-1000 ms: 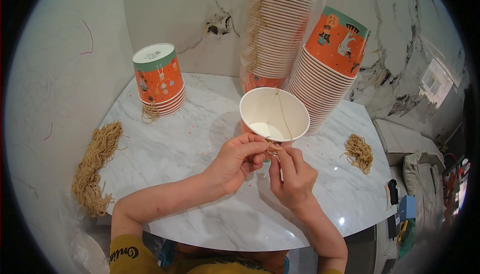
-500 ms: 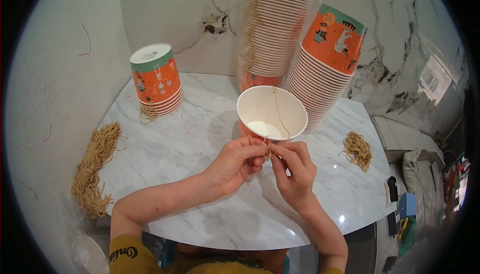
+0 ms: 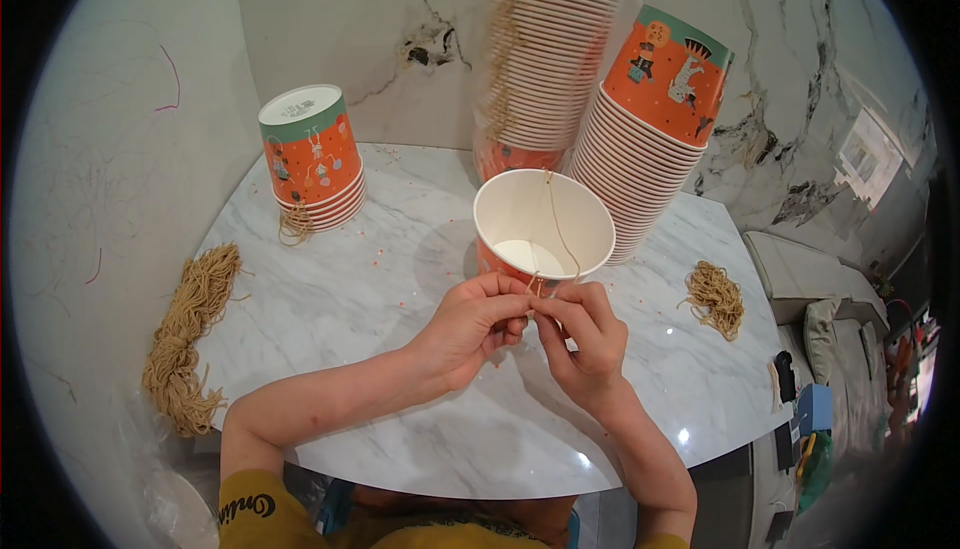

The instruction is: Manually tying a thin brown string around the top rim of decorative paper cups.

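An orange paper bucket (image 3: 500, 211) with a white inside stands mouth up on the table, tilted a little toward me. A thin tan string (image 3: 556, 229) runs across its mouth from the far rim down to the near side. At the near rim my left hand (image 3: 472, 327) pinches the string's end between thumb and forefinger. My right hand (image 3: 585, 334) is closed on the string too, its fingertips meeting those of the left. The exact knot or loop between the fingertips is too small to make out.
Upside-down buckets (image 3: 310, 164) are stacked at the left. A leaning stack (image 3: 640, 159) and a tall bagged stack (image 3: 550, 59) stand behind the bucket. String bundles lie at the left edge (image 3: 190, 339) and at the right (image 3: 715, 301). A grey sofa (image 3: 810, 279) is beyond the table.
My right hand has shifted slightly left, its fingertips closing up against those of my left hand. The bucket and the stacks have stayed in place.
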The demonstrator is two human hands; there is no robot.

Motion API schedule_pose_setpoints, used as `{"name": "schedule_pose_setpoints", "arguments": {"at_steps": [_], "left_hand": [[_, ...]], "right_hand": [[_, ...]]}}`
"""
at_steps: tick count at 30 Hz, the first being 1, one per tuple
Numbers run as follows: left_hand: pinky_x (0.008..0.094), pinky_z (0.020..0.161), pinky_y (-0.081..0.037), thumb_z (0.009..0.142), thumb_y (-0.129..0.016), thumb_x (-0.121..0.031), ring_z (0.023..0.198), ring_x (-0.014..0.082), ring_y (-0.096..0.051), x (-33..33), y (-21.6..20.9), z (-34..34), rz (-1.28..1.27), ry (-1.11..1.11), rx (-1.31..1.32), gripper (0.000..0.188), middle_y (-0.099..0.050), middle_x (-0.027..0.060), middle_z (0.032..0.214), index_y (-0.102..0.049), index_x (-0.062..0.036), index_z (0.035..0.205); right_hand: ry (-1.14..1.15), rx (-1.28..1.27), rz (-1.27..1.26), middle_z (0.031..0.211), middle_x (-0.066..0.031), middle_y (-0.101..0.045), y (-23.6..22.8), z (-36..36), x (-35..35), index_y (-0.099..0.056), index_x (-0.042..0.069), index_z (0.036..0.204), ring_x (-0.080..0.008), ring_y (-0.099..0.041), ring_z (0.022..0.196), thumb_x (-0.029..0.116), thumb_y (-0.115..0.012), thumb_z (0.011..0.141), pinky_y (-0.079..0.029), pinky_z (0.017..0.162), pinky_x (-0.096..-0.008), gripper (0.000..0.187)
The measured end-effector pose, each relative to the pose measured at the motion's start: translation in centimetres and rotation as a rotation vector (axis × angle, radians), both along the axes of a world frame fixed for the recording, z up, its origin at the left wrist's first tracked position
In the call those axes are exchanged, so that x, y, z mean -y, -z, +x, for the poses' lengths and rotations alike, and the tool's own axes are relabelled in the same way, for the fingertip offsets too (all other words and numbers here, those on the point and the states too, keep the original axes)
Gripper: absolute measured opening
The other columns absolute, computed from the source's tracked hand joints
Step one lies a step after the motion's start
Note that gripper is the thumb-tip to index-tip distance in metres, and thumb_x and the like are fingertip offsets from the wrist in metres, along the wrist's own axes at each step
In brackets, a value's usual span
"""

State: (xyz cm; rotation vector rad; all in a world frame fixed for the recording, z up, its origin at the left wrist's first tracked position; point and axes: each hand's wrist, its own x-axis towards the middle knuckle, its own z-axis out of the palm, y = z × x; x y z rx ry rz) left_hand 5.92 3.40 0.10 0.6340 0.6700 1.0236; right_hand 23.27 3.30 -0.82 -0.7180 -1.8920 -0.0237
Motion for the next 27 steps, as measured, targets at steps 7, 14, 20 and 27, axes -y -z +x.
{"name": "schedule_pose_setpoints", "arguments": {"at_steps": [7, 14, 20, 27], "left_hand": [[0.0211, 0.066, -0.045, 0.095, -0.064, -0.008, 0.072, 0.0064, -0.053, -0.3, 0.2, -0.3, 0.077, 0.017, -0.141, 0.009, -0.063, -0.0027, 0.089, -0.066, -0.0083, 0.103], [0.0222, 0.065, -0.044, 0.095, -0.065, -0.015, 0.072, 0.0065, -0.055, -0.7, -0.3, -0.6, 0.054, 0.067, -0.178, 0.007, -0.064, -0.0029, 0.089, -0.066, -0.0095, 0.1], [0.0233, 0.064, -0.043, 0.095, -0.068, -0.022, 0.071, 0.0056, -0.053, -0.7, -1.0, -0.4, 0.118, 0.088, -0.294, 0.011, -0.061, -0.0046, 0.084, -0.064, -0.0117, 0.094], [0.0237, 0.062, -0.041, 0.094, -0.069, -0.021, 0.07, 0.0055, -0.051, -0.9, -0.3, -0.8, 0.195, 0.045, -0.354, 0.012, -0.06, -0.0048, 0.082, -0.063, -0.0111, 0.09]], "right_hand": [[-0.047, -0.038, -0.083, 0.091, -0.0091, -0.061, 0.5, 0.0, -0.1, -0.067, 0.001, 0.094, -0.0174, -0.063, 0.066, -0.009, -0.072, 0.077, -0.049, 0.052, -0.0277, 0.021], [-0.057, -0.017, -0.099, 0.094, -0.0101, -0.062, 0.9, 0.2, -0.2, -0.067, 0.0, 0.095, -0.0162, -0.065, 0.069, -0.011, -0.07, 0.079, -0.051, 0.053, -0.026, 0.021], [-0.038, 0.027, 0.002, 0.087, -0.0059, -0.062, 0.7, -0.4, -0.1, -0.067, 0.004, 0.091, -0.0224, -0.064, 0.067, -0.003, -0.073, 0.072, -0.05, 0.053, -0.033, 0.021], [-0.026, 0.053, 0.009, 0.085, -0.0052, -0.061, 0.8, -0.5, 0.3, -0.067, 0.004, 0.09, -0.0222, -0.063, 0.065, -0.005, -0.072, 0.071, -0.048, 0.051, -0.0336, 0.021]]}}
